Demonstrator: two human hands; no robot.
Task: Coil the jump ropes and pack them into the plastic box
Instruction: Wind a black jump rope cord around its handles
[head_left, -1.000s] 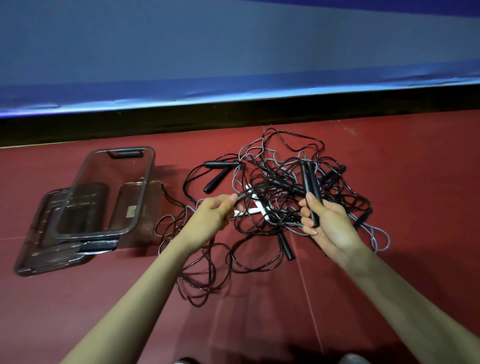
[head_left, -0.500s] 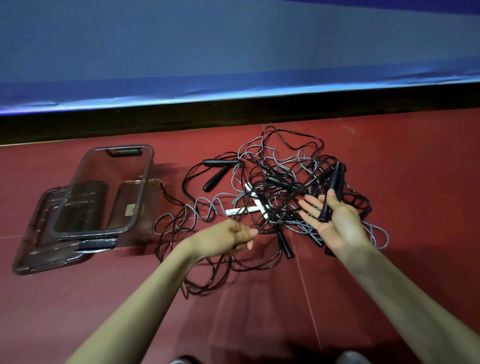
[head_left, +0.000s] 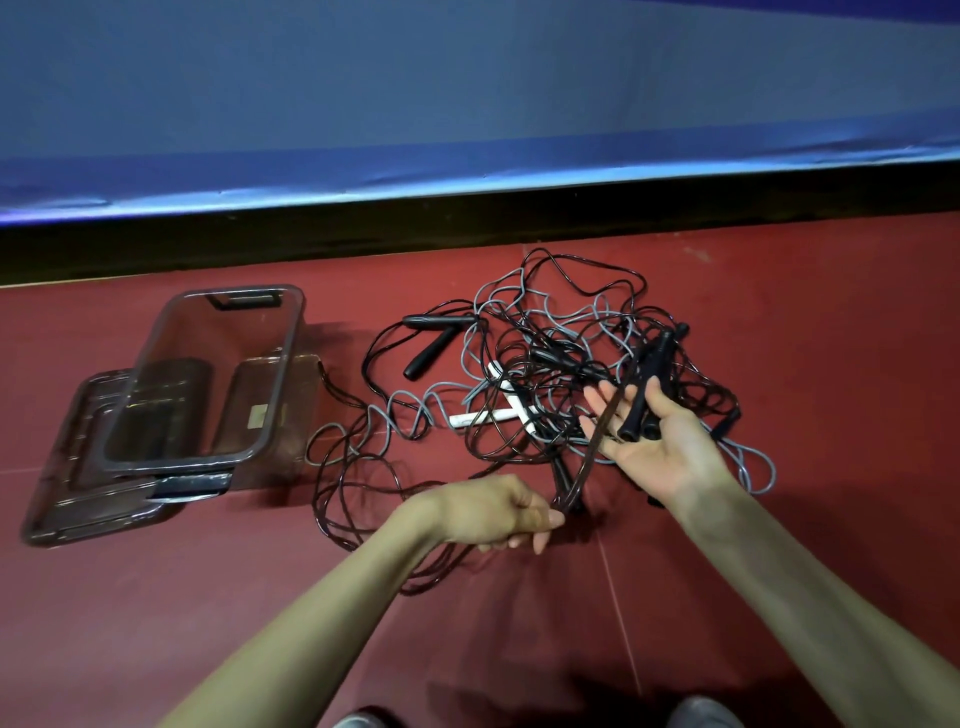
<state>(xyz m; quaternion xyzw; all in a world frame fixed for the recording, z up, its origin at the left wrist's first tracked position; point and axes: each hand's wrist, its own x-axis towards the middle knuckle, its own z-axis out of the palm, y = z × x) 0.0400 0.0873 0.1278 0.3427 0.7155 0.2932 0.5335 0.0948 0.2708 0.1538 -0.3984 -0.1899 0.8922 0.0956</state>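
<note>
Two black handles (head_left: 643, 395) are held in the right hand (head_left: 660, 441), right of centre in the frame, pinned by the thumb against an upturned palm with the fingers spread. A loop of dark cord (head_left: 587, 457) is pinched in the left hand (head_left: 493, 512), lower centre, its fingers curled, and is stretched up to the right hand. Behind both hands, a tangle of black and grey jump ropes (head_left: 545, 374) is spread across the red floor (head_left: 831, 338), with white handles (head_left: 498, 413) lying crossed among the cords. The clear plastic box (head_left: 280, 374) is seen at the left of the frame, set on its lid (head_left: 57, 499).
</note>
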